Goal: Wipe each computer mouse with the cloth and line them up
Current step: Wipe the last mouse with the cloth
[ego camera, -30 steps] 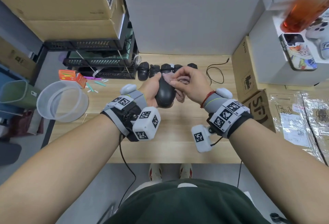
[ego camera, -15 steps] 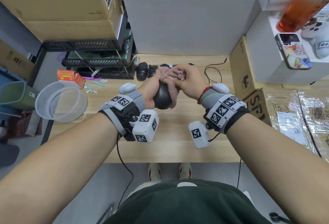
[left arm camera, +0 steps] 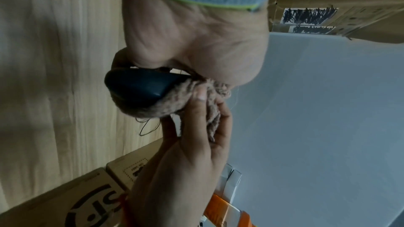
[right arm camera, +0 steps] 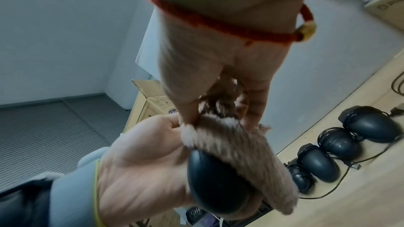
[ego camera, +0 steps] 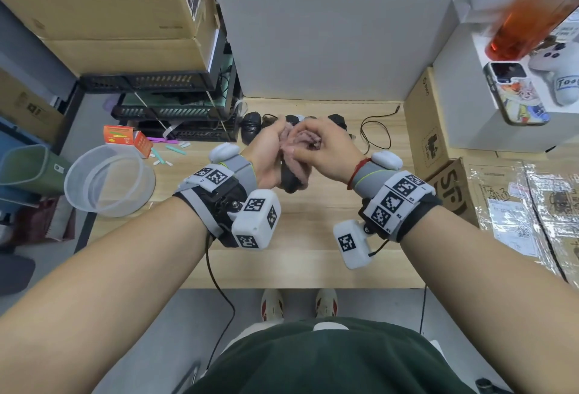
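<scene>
I have the black mouse (right arm camera: 215, 183) up off the worktop (ego camera: 300, 255), cradled in my left hand (ego camera: 266, 155) with the fingers curled round its underside; in the head view only its rounded rear end (ego camera: 289, 181) peeks out below my hands, the rest being covered. The pinkish-brown cloth (right arm camera: 238, 160) lies draped over the top and one side of that mouse, and my right hand (ego camera: 326, 151) bunches its upper part, thumb and fingers (left arm camera: 200, 92) pinching the fabric against the mouse's front. I cannot make out the buttons, the wheel or where this mouse's cable runs, since cloth and palm hide them. Beyond my hands, at the back of the worktop against the grey wall, the other mice (right arm camera: 341, 142) sit side by side in a row with their cables looped about them; the right wrist view shows four, the nearest partly cut off by the cloth, and from the head view most of the row is masked by my knuckles. A loose black cable (ego camera: 374, 133) curls just right of the row. To the left stands a clear plastic tub (ego camera: 106, 183), well apart, and cardboard boxes (ego camera: 451, 187) crowd the right edge
</scene>
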`<state>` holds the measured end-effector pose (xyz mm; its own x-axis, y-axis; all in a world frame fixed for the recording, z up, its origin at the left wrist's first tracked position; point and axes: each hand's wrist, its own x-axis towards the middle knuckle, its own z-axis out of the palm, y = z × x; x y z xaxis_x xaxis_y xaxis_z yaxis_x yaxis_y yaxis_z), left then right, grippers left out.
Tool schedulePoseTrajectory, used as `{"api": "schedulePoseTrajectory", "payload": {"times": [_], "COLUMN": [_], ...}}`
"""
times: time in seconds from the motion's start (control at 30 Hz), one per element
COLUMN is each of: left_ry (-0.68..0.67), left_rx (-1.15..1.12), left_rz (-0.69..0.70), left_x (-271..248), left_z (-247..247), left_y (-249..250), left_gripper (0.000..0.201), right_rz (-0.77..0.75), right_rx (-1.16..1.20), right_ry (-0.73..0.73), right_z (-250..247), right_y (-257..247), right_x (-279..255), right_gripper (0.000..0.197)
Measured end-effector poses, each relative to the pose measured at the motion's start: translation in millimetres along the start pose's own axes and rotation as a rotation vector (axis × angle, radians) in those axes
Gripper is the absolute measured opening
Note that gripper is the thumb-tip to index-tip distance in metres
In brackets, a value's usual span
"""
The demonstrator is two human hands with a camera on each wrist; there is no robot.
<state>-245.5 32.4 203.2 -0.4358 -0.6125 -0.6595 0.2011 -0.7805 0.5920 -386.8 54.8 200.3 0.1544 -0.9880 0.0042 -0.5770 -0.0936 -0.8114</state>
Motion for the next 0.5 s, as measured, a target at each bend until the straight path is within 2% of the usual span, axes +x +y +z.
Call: {"api": "schedulePoseTrajectory", "payload": {"times": [0.07, 0.13, 0.3, 0.37, 0.43, 0.5], "left_ry": [-0.022, 0.003, 0.332, 0.375, 0.374, 0.367], "left_rx": [-0.039, -0.080, -0.152, -0.218, -0.235, -0.168], "left_rz": [0.008, 0.042, 0.092, 0.125, 0.143, 0.166], "left_x": [-1.7, -0.8, 5.6, 3.4, -0.3, -3.3], "left_z": [6.4, 5.7, -8.6, -10.6, -8.4, -4.8], "left_y": [-1.5, 0.6, 13.8, 17.7, 20.9, 23.2], "left_gripper": [0.072, 0.066, 0.022, 0.015, 0.017, 0.020], "right_rz": [0.023, -0.006, -0.180, -0.240, -0.213, -0.092], "right_rx": [-0.015, -0.045, -0.050, -0.096, -0.068, 0.073], "right_ry": [0.097, 0.105, 0.007, -0.042, -0.067, -0.048], "right_z": [2.4, 7.0, 20.9, 26.8, 26.4, 18.5], "right_y": [0.0, -4.3, -6.8, -1.2, 7.3, 14.4], "right_x": [3.8, 1.8, -13.1, -18.2, -18.7, -14.9], "right_gripper": [0.021, 0.021, 0.021, 0.018, 0.021, 0.033]}}
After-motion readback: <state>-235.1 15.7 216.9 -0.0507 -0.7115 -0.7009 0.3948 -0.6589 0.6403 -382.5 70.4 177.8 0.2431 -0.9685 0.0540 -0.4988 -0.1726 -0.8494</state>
